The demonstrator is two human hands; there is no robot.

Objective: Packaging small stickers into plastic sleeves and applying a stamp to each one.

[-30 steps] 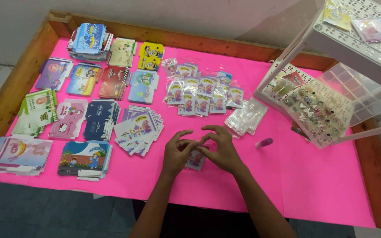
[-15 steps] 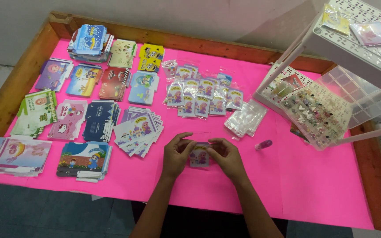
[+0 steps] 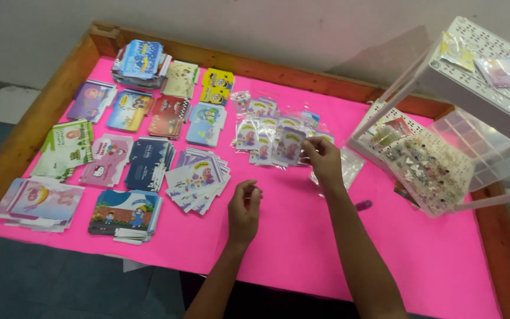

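We're laying a clear sticker packet [image 3: 289, 146] into its row on the pink desk [image 3: 326, 236], right hand [image 3: 326, 162] pinching it, left hand [image 3: 244, 207] loose and holding nothing; next needs clean edge alignment.

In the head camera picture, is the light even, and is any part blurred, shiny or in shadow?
Head view: light is soft and fairly even on the pink table. The white rack casts a broad shadow on the wall behind it. The clear packets show small glints. The right hand holding a packet and the left hand look slightly soft; the edges bend a little.
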